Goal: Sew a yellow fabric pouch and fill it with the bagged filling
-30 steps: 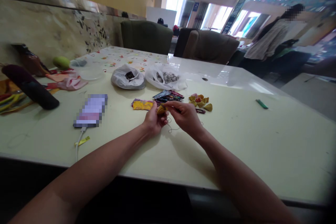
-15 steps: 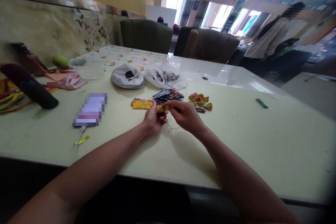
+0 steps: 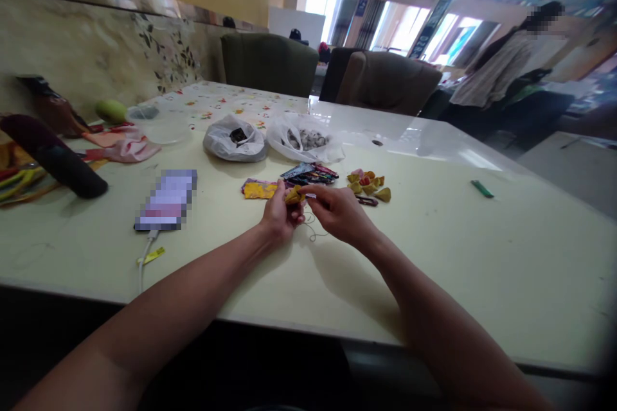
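Note:
My left hand (image 3: pixel 281 213) is closed round a small mustard-yellow fabric piece (image 3: pixel 294 195), pinched between thumb and fingers. My right hand (image 3: pixel 340 212) reaches in from the right with its fingers pressed together at the edge of that piece; whatever sits between those fingertips is too small to make out. A dark thread (image 3: pixel 312 231) curls on the table beneath both hands. Just behind lie yellow cloth pieces (image 3: pixel 260 190) and a pile of dark patterned cloth (image 3: pixel 308 173). Right of the hands is a cluster of similar small yellow fabric pieces (image 3: pixel 369 185), near a dark oval clip-like item (image 3: pixel 368 201).
Two white plastic bags (image 3: pixel 235 149) stand behind the cloth, one with grey-white bits. At left are a phone (image 3: pixel 166 199) on a cable, a dark cylindrical object (image 3: pixel 58 157) and pink cloth (image 3: pixel 130 146). A green object (image 3: pixel 482 189) lies right. A person (image 3: pixel 501 64) stands beyond.
The yellow fabric piece has turned slightly in my left hand, and my right fingertips have shifted a little against it. The things on the table stay where they were.

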Motion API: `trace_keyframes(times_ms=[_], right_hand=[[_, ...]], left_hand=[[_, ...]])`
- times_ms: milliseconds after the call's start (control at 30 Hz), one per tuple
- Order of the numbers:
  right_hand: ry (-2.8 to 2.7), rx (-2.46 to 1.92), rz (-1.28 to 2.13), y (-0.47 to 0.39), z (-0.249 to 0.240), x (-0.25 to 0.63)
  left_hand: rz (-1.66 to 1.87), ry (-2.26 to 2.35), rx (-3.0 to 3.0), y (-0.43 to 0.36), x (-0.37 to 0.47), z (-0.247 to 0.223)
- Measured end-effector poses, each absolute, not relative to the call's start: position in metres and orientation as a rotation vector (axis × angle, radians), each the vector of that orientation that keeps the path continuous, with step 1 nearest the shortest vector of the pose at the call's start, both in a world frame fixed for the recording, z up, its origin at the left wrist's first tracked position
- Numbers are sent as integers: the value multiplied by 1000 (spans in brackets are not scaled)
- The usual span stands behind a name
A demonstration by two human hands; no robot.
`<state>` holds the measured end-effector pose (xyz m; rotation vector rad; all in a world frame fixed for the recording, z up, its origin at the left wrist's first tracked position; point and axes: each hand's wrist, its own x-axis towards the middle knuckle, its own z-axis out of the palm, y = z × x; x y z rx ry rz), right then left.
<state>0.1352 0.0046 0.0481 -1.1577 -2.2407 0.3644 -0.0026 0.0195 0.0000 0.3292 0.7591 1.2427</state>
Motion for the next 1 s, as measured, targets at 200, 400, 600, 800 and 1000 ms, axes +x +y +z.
trace_keyframes(times_ms=[200,400,600,800,1000], right_hand=[[-2462,-1251,368,4,44,129],[-2293,-1196,365,3,48,132],[-2405,-1271,502,4,46,125],[-2350,-1348,412,8,45,126],[-2108,-1120,477,10,40,129]], left_hand=[[1291,747,463,20,-1,-3],[1291,800,473,19,-2,-2],[1275,799,569,18,0,-6],[1253,680,628,16,2,-6],[1317,730,600,17,-2,-4]])
